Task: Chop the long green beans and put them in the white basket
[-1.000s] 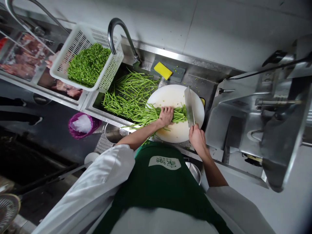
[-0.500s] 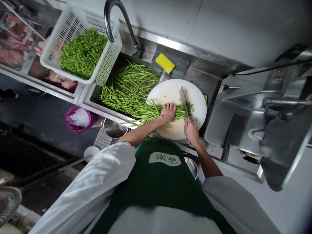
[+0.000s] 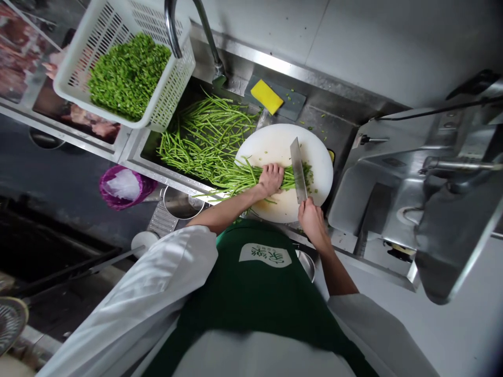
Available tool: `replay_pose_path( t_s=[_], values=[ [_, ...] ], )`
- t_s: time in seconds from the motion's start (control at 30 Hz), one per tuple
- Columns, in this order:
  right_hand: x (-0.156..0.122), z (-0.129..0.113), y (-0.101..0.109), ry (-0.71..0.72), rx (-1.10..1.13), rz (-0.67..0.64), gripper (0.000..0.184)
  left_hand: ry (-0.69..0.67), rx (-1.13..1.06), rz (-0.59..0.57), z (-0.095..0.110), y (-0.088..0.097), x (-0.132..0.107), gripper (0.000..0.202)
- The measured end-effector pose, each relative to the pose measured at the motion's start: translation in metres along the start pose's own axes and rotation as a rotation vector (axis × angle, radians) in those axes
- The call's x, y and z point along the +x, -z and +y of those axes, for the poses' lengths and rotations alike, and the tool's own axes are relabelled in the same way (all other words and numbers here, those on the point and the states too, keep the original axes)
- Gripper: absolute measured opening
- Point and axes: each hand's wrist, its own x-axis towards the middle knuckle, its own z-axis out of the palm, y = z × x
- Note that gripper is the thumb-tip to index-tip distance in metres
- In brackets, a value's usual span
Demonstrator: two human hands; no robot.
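Long, thin, bright green beans [image 3: 243, 180] bunched across white round cutting board [image 3: 280, 149], stems trailing leftward over sink [image 3: 157, 162]. Pinned under left hand [image 3: 271, 179], fingers curled down together. Cleaver [image 3: 297, 168] upright at cut ends, right hand [image 3: 310, 219] clenched around handle.

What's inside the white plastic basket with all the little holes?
The white slotted plastic basket holds a heap of chopped green bean pieces. The heap covers the basket's bottom, so anything underneath is hidden.
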Motion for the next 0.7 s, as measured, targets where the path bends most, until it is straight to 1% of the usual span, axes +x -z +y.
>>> replay_pose_path(
  t_s=[0.13, 0.17, 0.23, 0.3, 0.33, 0.4, 0.57, 0.63, 0.7],
  values=[
    [0.028, -0.007, -0.017, -0.016, 0.046, -0.016, 0.031, 0.005, -0.014, -0.023, 0.0, 0.003, 0.0, 0.082],
    [0.033, -0.009, -0.019, -0.016, 0.058, -0.011, 0.031, 0.006, -0.014, -0.037, 0.0, 0.004, -0.001, 0.088],
    [0.038, -0.01, -0.022, -0.014, 0.073, 0.004, 0.031, 0.014, -0.004, -0.062, -0.003, 0.007, -0.004, 0.108],
    [0.039, -0.01, -0.022, -0.012, 0.076, 0.008, 0.031, 0.031, 0.014, -0.089, -0.007, 0.008, -0.009, 0.128],
    [0.038, -0.009, -0.02, -0.01, 0.073, 0.009, 0.031, 0.04, 0.022, -0.097, -0.009, 0.008, -0.012, 0.133],
    [0.032, -0.007, -0.013, 0.001, 0.066, 0.017, 0.032, 0.043, 0.024, -0.092, -0.013, 0.007, -0.016, 0.131],
    [0.001, -0.008, 0.006, 0.0, 0.043, 0.113, 0.034, -0.001, -0.012, -0.031, -0.017, 0.001, -0.016, 0.109],
    [-0.009, -0.01, 0.01, 0.015, 0.032, 0.112, 0.032, -0.015, -0.013, -0.018, -0.017, -0.001, -0.015, 0.105],
    [-0.014, -0.011, 0.009, 0.025, 0.023, 0.08, 0.03, -0.019, -0.011, -0.01, -0.017, -0.003, -0.014, 0.103]
  ],
)
